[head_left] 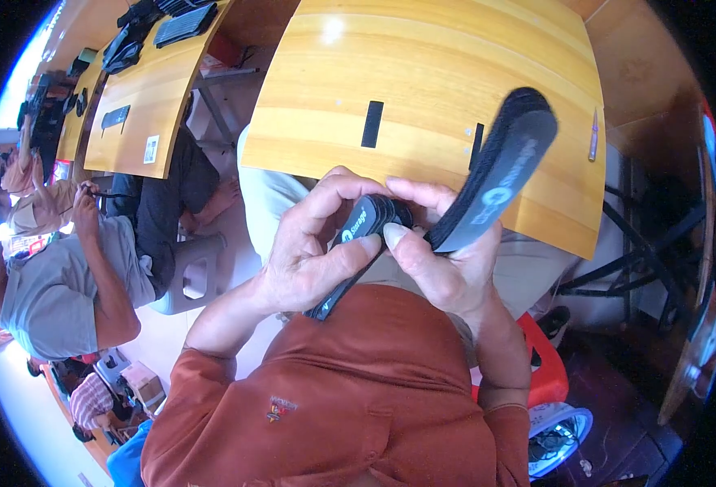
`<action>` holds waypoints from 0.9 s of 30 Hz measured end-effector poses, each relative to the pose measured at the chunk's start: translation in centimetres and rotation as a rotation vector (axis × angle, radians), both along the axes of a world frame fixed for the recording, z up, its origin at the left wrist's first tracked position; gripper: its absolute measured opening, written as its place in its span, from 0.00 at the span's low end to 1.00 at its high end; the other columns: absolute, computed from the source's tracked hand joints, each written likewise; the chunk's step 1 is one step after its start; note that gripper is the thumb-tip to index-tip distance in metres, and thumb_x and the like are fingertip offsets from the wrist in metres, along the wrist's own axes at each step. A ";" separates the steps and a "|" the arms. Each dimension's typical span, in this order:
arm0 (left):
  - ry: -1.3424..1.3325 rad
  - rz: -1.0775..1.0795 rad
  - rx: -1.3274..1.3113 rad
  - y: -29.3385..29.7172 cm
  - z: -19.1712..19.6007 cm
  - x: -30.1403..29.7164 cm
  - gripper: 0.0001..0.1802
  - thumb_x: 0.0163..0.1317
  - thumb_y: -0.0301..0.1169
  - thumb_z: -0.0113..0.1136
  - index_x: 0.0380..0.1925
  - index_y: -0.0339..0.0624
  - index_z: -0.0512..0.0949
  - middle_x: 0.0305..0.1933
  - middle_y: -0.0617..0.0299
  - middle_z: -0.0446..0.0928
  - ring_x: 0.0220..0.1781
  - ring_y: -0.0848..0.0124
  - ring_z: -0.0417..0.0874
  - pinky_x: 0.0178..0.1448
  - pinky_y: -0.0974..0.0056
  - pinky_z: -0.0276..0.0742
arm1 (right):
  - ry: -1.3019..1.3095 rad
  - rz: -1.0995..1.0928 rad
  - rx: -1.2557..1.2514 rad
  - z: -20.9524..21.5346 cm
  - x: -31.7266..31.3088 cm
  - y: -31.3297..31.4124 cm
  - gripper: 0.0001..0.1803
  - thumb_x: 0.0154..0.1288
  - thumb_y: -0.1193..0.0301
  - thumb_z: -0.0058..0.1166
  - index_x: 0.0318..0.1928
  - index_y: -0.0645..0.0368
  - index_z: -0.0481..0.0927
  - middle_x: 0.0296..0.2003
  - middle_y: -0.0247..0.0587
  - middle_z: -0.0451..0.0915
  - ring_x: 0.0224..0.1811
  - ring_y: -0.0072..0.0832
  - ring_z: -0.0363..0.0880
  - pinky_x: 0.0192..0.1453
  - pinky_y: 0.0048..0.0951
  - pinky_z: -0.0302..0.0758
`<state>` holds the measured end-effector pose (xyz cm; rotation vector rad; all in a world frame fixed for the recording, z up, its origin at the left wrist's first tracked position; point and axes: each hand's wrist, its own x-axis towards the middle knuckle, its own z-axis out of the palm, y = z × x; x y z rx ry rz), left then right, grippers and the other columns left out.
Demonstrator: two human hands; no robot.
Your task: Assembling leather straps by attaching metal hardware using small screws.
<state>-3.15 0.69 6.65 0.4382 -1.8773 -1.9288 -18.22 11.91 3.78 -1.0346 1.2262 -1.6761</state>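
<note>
Both my hands hold one long black padded strap (500,174) in front of my chest, above my lap. My left hand (313,252) pinches the strap's bent middle and lower end, thumb on top. My right hand (439,252) grips it just beside, thumb pressed on the fold, and the strap's wide upper end sticks up to the right over the wooden table (431,73). On the table lie two short black strips (372,123), the second black strip (476,144) close to the strap. My rust-coloured shirt fills the lower part of the view.
Another person in a grey shirt (58,284) sits at my left, by a second wooden table (143,105) carrying black items. A grey plastic stool (196,272) stands between us. A red stool (545,365) is under me, black metal table legs (618,260) at right.
</note>
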 end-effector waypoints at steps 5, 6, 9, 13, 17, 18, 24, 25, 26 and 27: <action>0.081 -0.059 -0.075 -0.5 -0.6 0.2 0.21 0.59 0.19 0.60 0.53 0.36 0.71 0.48 0.59 0.66 0.51 0.72 0.72 0.56 0.67 0.69 | -0.021 -0.021 -0.038 0.0 0.2 0.2 0.18 0.62 0.83 0.53 0.53 0.73 0.76 0.40 0.46 0.82 0.36 0.22 0.80 0.38 0.21 0.79; 0.109 -0.061 -0.076 -0.5 -0.7 0.2 0.21 0.59 0.19 0.62 0.53 0.37 0.71 0.48 0.59 0.66 0.50 0.72 0.72 0.55 0.67 0.69 | -0.021 -0.022 -0.038 0.0 0.0 0.2 0.18 0.62 0.83 0.53 0.53 0.73 0.76 0.40 0.46 0.82 0.36 0.22 0.80 0.38 0.21 0.79; 0.158 -0.079 -0.006 -0.5 -0.9 0.2 0.20 0.59 0.21 0.65 0.51 0.38 0.73 0.48 0.60 0.66 0.48 0.72 0.72 0.53 0.67 0.69 | 0.103 -0.001 -0.090 0.0 -0.6 -0.1 0.16 0.60 0.83 0.54 0.50 0.72 0.78 0.35 0.42 0.81 0.31 0.18 0.75 0.31 0.19 0.72; 0.184 -0.098 -0.029 -0.7 -1.3 0.2 0.20 0.58 0.24 0.69 0.49 0.39 0.74 0.47 0.60 0.67 0.47 0.73 0.72 0.52 0.68 0.69 | 0.195 0.007 -0.225 0.0 -1.2 -0.5 0.16 0.59 0.82 0.55 0.49 0.71 0.79 0.31 0.40 0.79 0.25 0.18 0.71 0.29 0.20 0.67; 0.137 -0.067 -0.068 -0.8 -1.1 0.5 0.21 0.55 0.29 0.73 0.46 0.39 0.76 0.45 0.61 0.68 0.46 0.73 0.72 0.50 0.68 0.70 | 0.285 0.076 -0.284 0.1 -1.7 -0.7 0.16 0.58 0.82 0.56 0.48 0.70 0.80 0.30 0.41 0.80 0.24 0.20 0.72 0.29 0.22 0.68; 0.095 -0.070 -0.123 -1.0 -1.1 0.5 0.21 0.54 0.30 0.74 0.46 0.38 0.76 0.45 0.61 0.68 0.45 0.73 0.72 0.49 0.68 0.70 | 0.286 0.075 -0.281 0.0 -1.7 -0.8 0.16 0.58 0.82 0.56 0.48 0.70 0.80 0.30 0.41 0.80 0.24 0.20 0.72 0.29 0.22 0.68; 0.118 0.051 -0.393 -0.9 -0.2 -0.4 0.16 0.55 0.33 0.73 0.39 0.38 0.79 0.38 0.60 0.73 0.40 0.70 0.74 0.44 0.68 0.70 | 0.269 0.074 -0.236 -0.6 -1.7 -0.6 0.15 0.57 0.83 0.56 0.47 0.71 0.80 0.27 0.41 0.77 0.25 0.22 0.73 0.29 0.22 0.68; 0.174 0.059 -0.438 -1.0 -0.5 -0.4 0.15 0.54 0.33 0.73 0.37 0.38 0.80 0.37 0.58 0.74 0.37 0.69 0.75 0.40 0.68 0.71 | 0.177 0.092 -0.238 -1.1 -1.5 -0.6 0.16 0.60 0.78 0.57 0.48 0.73 0.79 0.26 0.40 0.77 0.25 0.22 0.72 0.29 0.23 0.68; 0.176 0.055 -0.435 -1.0 -0.5 -0.4 0.15 0.54 0.33 0.73 0.37 0.38 0.80 0.37 0.58 0.74 0.37 0.69 0.75 0.40 0.68 0.71 | 0.155 0.094 -0.210 -1.0 -1.5 -0.8 0.18 0.63 0.73 0.57 0.50 0.74 0.78 0.28 0.41 0.77 0.26 0.23 0.74 0.30 0.23 0.69; 0.182 0.086 -0.528 -0.9 -0.5 -0.4 0.15 0.54 0.33 0.73 0.37 0.38 0.80 0.36 0.58 0.74 0.36 0.70 0.76 0.38 0.68 0.72 | 0.112 0.098 -0.228 -1.5 -1.5 -1.0 0.18 0.63 0.73 0.57 0.50 0.75 0.78 0.28 0.42 0.78 0.26 0.23 0.75 0.30 0.24 0.70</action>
